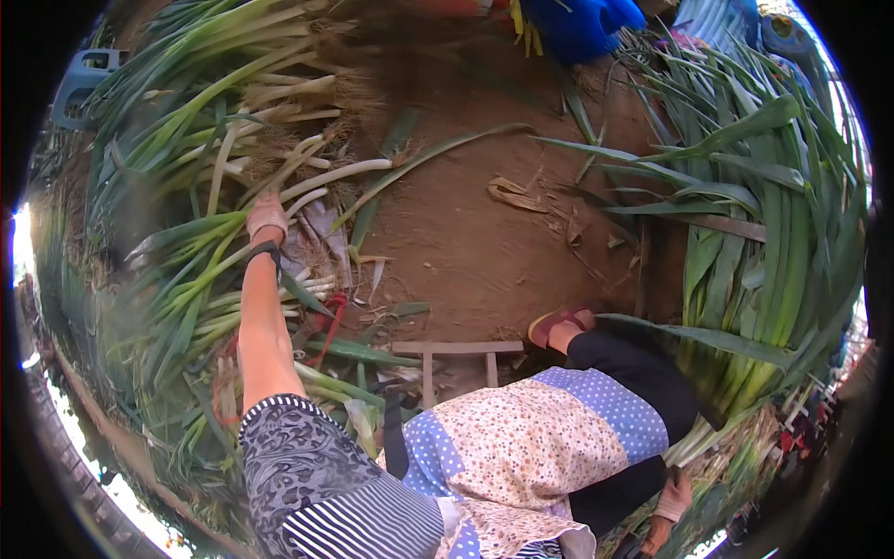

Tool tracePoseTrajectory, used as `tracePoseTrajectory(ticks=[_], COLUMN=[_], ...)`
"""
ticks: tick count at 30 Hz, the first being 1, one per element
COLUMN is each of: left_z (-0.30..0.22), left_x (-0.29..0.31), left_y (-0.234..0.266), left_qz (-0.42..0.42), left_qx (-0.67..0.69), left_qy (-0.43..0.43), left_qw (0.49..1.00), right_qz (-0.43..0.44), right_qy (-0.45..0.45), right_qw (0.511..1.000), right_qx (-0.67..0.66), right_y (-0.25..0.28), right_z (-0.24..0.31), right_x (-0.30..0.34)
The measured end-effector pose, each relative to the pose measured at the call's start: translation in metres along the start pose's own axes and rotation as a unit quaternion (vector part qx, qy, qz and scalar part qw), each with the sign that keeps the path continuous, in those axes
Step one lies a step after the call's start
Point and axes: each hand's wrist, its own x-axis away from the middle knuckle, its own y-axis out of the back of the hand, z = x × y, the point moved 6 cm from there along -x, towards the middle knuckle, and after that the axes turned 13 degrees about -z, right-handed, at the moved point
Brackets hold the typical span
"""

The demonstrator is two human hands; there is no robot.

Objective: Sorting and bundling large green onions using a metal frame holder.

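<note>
Left hand (267,216) on the leeks, right hand (674,496) low at the picture's edge

The left hand lies over the pale stems of the leeks (307,160), which spread on the person's left side. Some white stems come out just beyond the hand and to its right, with roots turned toward the middle of the ground; the green leaves fan out to the left. More stems lie below the hand, near the forearm. Its fingers are mostly hidden, so I cannot tell if they are closed around a stalk or only rest there. A dark band (265,250) goes round this wrist.

The right hand is near the base of a second pile of leeks (768,214). It is small and partly in shadow; I cannot tell whether it holds something.

Between both piles is brown soil (466,242), with a dry leaf (517,194) on it. Closer to the person are a red cord (332,326), a low wooden frame (458,348) and a flowered apron (521,424), which covers part of the legs. One dark red shoe (548,328) shows past the knee. At the top, a blue object (587,28) is cut off and blurred, its kind unclear.
</note>
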Motion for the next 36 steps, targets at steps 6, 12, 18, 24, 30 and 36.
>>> tracePoseTrajectory(ticks=[6,12,18,24,30,36], left_z=[-0.030,-0.032,-0.031,0.004,-0.074,-0.190], left_x=[0.003,0.028,0.053,0.092,0.189,0.360], left_y=[0.012,-0.024,-0.019,0.038,0.139,0.230], left_qz=[0.023,-0.025,-0.105,-0.295,-0.276,-0.109], left_qx=[0.018,-0.012,0.004,0.204,0.414,0.459], left_qy=[-0.035,-0.073,-0.140,-0.197,-0.430,-0.575], left_qw=[0.999,0.997,0.984,0.912,0.754,0.669], right_qz=[-0.060,-0.043,-0.024,-0.077,-0.278,-0.366], right_qy=[0.028,0.025,0.008,0.063,0.277,0.454], right_qw=[0.998,0.998,0.999,0.994,0.913,0.795], right_qx=[-0.009,0.048,0.020,-0.037,-0.112,-0.165], right_y=[0.014,0.013,0.005,-0.006,0.086,0.192], right_z=[-0.004,-0.003,-0.017,-0.014,0.125,0.263], right_x=[0.009,0.014,0.021,0.008,0.007,0.098])
